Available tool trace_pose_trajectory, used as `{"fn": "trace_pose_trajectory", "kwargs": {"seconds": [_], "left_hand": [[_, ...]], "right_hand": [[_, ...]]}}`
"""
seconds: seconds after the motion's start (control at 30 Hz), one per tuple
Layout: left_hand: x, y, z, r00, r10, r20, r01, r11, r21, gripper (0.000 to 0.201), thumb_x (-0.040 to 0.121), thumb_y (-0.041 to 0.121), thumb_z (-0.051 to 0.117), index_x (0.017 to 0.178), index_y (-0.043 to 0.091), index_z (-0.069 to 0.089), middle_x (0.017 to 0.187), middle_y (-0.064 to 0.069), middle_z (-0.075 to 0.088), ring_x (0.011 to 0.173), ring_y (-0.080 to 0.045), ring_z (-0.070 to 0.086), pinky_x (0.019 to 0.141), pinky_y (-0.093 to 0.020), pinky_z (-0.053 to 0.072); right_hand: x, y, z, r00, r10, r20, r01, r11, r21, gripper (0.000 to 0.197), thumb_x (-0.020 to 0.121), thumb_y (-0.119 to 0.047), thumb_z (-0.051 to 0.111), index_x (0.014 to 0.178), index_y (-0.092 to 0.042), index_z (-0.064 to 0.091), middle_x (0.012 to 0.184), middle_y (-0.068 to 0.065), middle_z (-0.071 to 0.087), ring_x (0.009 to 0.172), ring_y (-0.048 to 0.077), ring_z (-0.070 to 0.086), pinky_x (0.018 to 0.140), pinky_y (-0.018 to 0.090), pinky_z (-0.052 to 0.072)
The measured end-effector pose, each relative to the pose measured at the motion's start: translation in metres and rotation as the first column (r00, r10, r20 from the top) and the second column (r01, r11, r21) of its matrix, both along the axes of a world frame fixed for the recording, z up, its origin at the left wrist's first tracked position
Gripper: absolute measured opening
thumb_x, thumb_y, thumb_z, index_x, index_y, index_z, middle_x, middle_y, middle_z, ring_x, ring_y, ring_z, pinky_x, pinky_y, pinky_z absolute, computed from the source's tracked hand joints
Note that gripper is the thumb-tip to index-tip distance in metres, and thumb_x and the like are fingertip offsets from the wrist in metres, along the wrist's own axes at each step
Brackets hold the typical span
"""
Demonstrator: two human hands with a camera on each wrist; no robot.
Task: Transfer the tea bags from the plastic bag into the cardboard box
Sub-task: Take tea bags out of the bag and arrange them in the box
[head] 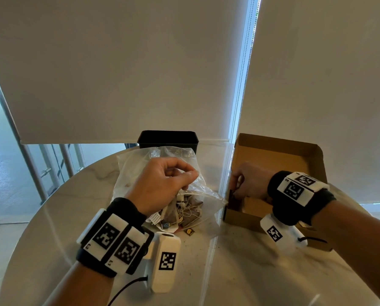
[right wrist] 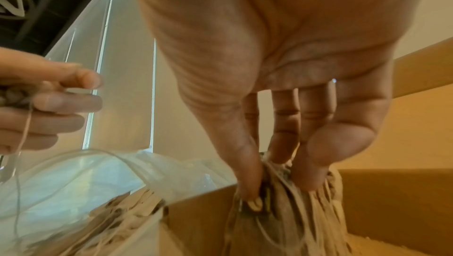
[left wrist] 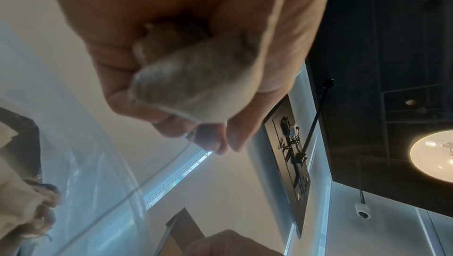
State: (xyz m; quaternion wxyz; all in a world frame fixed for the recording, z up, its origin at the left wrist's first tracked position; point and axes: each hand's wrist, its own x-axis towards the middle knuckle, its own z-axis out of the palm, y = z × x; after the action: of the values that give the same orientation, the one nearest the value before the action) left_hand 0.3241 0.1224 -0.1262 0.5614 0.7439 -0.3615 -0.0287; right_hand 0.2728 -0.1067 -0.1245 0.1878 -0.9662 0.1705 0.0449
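Note:
A clear plastic bag lies open at the table's middle with several tea bags and strings inside. My left hand hovers over the bag's mouth, fingers curled round a tea bag in its palm. The brown cardboard box stands open to the right. My right hand reaches into the box's near left corner and pinches a bunch of tea bags by their tops, pressed down against the box's inner wall.
A black rectangular tub stands behind the plastic bag at the table's far edge. A small dark tag lies loose on the marble round table near the bag. Window blinds hang behind.

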Motion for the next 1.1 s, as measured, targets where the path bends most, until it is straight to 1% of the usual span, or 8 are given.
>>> {"fn": "trace_pose_trajectory", "kwargs": {"seconds": [0.2, 0.33, 0.47, 0.53, 0.63, 0.8, 0.97, 1.1], "left_hand": [[-0.002, -0.001, -0.001, 1.0, 0.0, -0.002, 0.0, 1.0, -0.006, 0.006, 0.085, 0.023, 0.066, 0.088, 0.019, 0.069, 0.07, -0.007, 0.067, 0.058, 0.0, 0.059, 0.058, -0.011, 0.046], [-0.005, -0.008, -0.003, 0.997, 0.077, -0.008, -0.078, 0.994, -0.08, 0.017, 0.084, 0.023, 0.066, 0.102, 0.022, 0.065, 0.073, -0.005, 0.064, 0.057, 0.0, 0.059, 0.059, -0.013, 0.049], [-0.011, -0.015, -0.003, 0.991, 0.129, -0.043, -0.134, 0.979, -0.155, 0.021, 0.088, 0.034, 0.061, 0.108, 0.026, 0.062, 0.089, -0.008, 0.067, 0.083, -0.016, 0.066, 0.074, -0.029, 0.056], [-0.014, -0.018, -0.001, 0.991, 0.112, -0.073, -0.123, 0.975, -0.186, 0.023, 0.09, 0.039, 0.055, 0.106, 0.024, 0.064, 0.091, -0.004, 0.066, 0.086, -0.016, 0.064, 0.073, -0.031, 0.055], [-0.02, -0.021, 0.0, 0.992, 0.048, -0.113, -0.07, 0.978, -0.198, 0.032, 0.094, 0.041, 0.045, 0.102, 0.019, 0.066, 0.081, 0.004, 0.061, 0.077, -0.009, 0.06, 0.065, -0.022, 0.051], [-0.027, -0.024, 0.004, 0.975, -0.029, -0.219, -0.016, 0.98, -0.199, 0.045, 0.094, 0.048, 0.032, 0.097, 0.018, 0.066, 0.081, -0.023, 0.059, 0.075, -0.028, 0.063, 0.067, -0.026, 0.055], [-0.023, -0.025, 0.003, 0.973, 0.024, -0.23, -0.071, 0.978, -0.197, 0.054, 0.085, 0.06, 0.03, 0.094, 0.021, 0.066, 0.079, -0.008, 0.052, 0.063, -0.014, 0.05, 0.057, -0.025, 0.043], [-0.007, -0.016, 0.001, 0.956, 0.078, -0.284, -0.134, 0.974, -0.182, 0.045, 0.094, 0.05, 0.038, 0.093, 0.015, 0.066, 0.08, -0.006, 0.047, 0.057, -0.01, 0.041, 0.045, -0.017, 0.034]], "right_hand": [[-0.01, -0.003, 0.03, 0.989, 0.009, 0.149, -0.013, 1.0, 0.025, 0.007, 0.082, -0.029, 0.073, 0.084, -0.028, 0.066, 0.087, -0.005, 0.067, 0.083, 0.014, 0.062, 0.067, 0.024, 0.047], [-0.029, 0.027, 0.054, 0.918, 0.011, 0.396, -0.121, 0.959, 0.255, 0.005, 0.086, -0.029, 0.068, 0.087, -0.024, 0.067, 0.078, -0.005, 0.068, 0.071, 0.009, 0.065, 0.063, 0.023, 0.05], [-0.048, 0.073, 0.049, 0.901, 0.117, 0.418, -0.304, 0.858, 0.415, 0.023, 0.076, -0.041, 0.071, 0.093, -0.028, 0.065, 0.079, -0.006, 0.073, 0.071, 0.009, 0.07, 0.059, 0.019, 0.055], [-0.052, 0.09, 0.036, 0.9, 0.117, 0.42, -0.333, 0.807, 0.487, 0.039, 0.064, -0.046, 0.074, 0.095, -0.028, 0.061, 0.081, -0.006, 0.073, 0.073, 0.009, 0.07, 0.059, 0.019, 0.055], [-0.052, 0.096, 0.018, 0.879, 0.033, 0.476, -0.338, 0.748, 0.572, 0.038, 0.065, -0.034, 0.08, 0.094, -0.022, 0.058, 0.086, 0.001, 0.072, 0.076, 0.017, 0.071, 0.064, 0.025, 0.057], [-0.056, 0.094, 0.008, 0.871, 0.008, 0.49, -0.358, 0.694, 0.624, 0.029, 0.074, -0.009, 0.077, 0.094, -0.015, 0.057, 0.089, 0.01, 0.071, 0.076, 0.024, 0.072, 0.065, 0.027, 0.059], [-0.058, 0.089, 0.005, 0.903, 0.022, 0.43, -0.326, 0.687, 0.65, 0.035, 0.079, 0.002, 0.071, 0.103, -0.017, 0.054, 0.089, 0.017, 0.069, 0.079, 0.03, 0.071, 0.067, 0.028, 0.059], [-0.066, 0.074, 0.013, 0.889, -0.062, 0.454, -0.316, 0.634, 0.705, 0.048, 0.076, 0.001, 0.071, 0.112, -0.026, 0.055, 0.087, 0.015, 0.069, 0.077, 0.027, 0.071, 0.063, 0.025, 0.057]]}}
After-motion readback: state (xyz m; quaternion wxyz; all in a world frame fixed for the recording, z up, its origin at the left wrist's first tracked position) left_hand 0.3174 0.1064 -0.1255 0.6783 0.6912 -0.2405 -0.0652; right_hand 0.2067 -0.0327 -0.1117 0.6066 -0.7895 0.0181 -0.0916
